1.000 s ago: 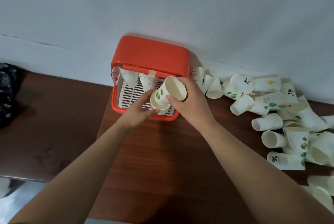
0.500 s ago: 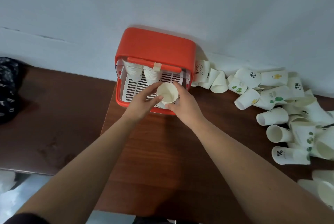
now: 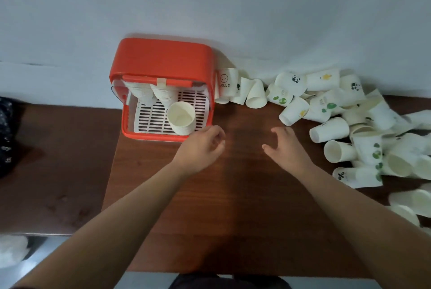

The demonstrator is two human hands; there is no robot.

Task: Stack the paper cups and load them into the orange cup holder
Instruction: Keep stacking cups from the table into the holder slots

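Note:
The orange cup holder (image 3: 161, 58) stands against the wall with its front open over a white slotted tray. A short stack of paper cups (image 3: 181, 118) stands mouth-up on the tray's right front part. Two more cup stacks (image 3: 151, 95) hang under the lid at the back. My left hand (image 3: 203, 146) hovers just right of the holder's front corner, fingers loosely curled, holding nothing. My right hand (image 3: 285, 146) is over the bare table, fingers spread, empty, reaching toward the pile of loose paper cups (image 3: 338, 125) on the right.
The brown wooden table (image 3: 233, 207) runs from the holder to the near edge. Loose cups lie along the wall and down the right side. A dark patterned object (image 3: 7, 139) sits at the far left on a darker table.
Both hands have let go of the cup stack, which now stands on the holder's tray. The hands have drawn back, the right one moving right toward the loose cups.

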